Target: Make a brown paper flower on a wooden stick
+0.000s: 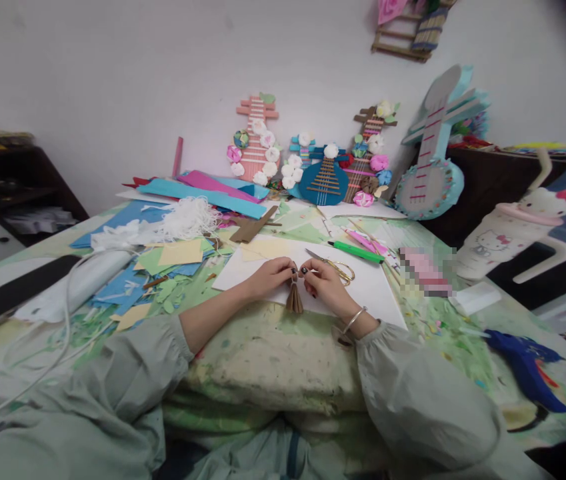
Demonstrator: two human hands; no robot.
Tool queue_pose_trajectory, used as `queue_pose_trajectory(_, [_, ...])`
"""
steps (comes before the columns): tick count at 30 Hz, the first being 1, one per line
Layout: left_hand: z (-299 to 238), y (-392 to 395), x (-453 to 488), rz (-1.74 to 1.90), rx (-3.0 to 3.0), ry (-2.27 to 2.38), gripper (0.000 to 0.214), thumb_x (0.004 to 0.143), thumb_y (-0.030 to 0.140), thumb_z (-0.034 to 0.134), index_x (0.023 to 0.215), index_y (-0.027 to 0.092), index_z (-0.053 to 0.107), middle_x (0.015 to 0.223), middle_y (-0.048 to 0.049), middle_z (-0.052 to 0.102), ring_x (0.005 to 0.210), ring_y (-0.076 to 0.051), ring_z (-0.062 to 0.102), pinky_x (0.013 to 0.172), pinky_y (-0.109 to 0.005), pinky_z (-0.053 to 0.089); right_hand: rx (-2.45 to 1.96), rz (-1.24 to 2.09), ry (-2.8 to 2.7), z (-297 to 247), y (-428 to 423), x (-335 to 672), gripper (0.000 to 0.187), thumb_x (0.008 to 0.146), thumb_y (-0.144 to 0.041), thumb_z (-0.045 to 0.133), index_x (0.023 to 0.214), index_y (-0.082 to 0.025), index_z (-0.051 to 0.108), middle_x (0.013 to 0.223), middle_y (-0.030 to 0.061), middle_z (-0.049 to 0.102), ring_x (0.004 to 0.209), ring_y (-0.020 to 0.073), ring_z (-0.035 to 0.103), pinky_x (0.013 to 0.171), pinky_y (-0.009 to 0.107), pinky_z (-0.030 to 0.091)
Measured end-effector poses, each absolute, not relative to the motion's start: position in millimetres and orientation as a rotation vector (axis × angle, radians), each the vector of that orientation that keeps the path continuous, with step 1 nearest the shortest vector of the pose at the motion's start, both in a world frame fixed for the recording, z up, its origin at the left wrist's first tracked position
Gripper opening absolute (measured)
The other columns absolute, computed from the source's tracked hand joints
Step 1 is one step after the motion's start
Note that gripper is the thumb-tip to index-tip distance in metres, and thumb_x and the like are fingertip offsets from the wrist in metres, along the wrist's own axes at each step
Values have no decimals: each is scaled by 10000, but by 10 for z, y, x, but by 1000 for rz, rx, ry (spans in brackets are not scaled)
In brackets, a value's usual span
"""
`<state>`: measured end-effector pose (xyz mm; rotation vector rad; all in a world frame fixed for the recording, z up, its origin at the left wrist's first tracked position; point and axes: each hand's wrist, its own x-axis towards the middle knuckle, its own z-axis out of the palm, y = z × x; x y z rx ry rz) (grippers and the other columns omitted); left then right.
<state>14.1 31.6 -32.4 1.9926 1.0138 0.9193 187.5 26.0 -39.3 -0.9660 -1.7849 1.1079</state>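
A small brown tassel [295, 299] hangs between my hands, its pleated skirt spreading downward over the near edge of a white sheet [367, 297]. The fingers of my left hand [273, 277] pinch the white string at its top. From the other side, my right hand [327, 283] has thumb and forefinger closed at the same string; the strand itself is barely visible there. Just beyond my right hand lie gold-handled scissors [345, 272], partly covered by it. A green utility knife [357, 252] rests a little farther back.
Paper scraps [173, 267] and a bundle of white string [190, 220] cover the left side, near a black phone [23, 290]. A blue glue gun [527, 367] and a white tumbler [503, 233] stand right. Decorated paper instruments [325, 180] lean on the wall.
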Motion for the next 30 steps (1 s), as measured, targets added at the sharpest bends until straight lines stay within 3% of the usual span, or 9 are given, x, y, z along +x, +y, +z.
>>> queue_pose_trajectory(6, [-301,280,152,924,1962,1006,182,813,266,448,706,155,546,585,30,488,556,-105,445,531,-220,355,-1011,987,-1858,-358,248,1874,285,820,-444,500,699,-188,533,478,-49,442,443,90,409,451,216,317])
queue_pose_trajectory(11, [-307,284,142,921,1932,977,183,804,284,484,685,154,532,567,40,480,533,-93,432,509,-210,341,-1041,928,-1914,-296,200,1858,210,790,-381,539,715,-185,547,535,-35,491,478,94,428,468,217,322])
queue_pose_trajectory(17, [-401,380,57,876,1724,880,250,790,382,562,751,136,539,520,33,497,448,-80,451,440,-198,342,-1048,1007,-1819,-295,219,1871,196,759,-359,534,667,-186,518,455,-59,431,427,88,393,446,215,309])
queue_pose_trajectory(20, [-426,406,40,902,1583,848,263,764,382,597,732,132,520,554,-6,552,473,-104,522,461,-222,409,-1098,1007,-1798,-311,247,1880,162,724,-306,534,623,-181,516,432,-60,430,413,82,391,434,209,302])
queue_pose_trajectory(26, [-403,401,89,975,1295,858,115,755,211,533,702,110,551,620,-59,603,622,-165,622,602,-287,498,-1124,1089,-1740,-335,287,1893,93,681,-214,517,596,-177,522,428,-65,451,405,76,410,409,194,316])
queue_pose_trajectory(30, [-388,402,123,1028,1213,865,127,751,205,525,683,116,586,669,-79,631,680,-173,627,666,-298,496,-1149,1231,-1625,-379,333,1901,72,666,-188,532,595,-179,526,462,-46,518,434,93,494,428,202,417])
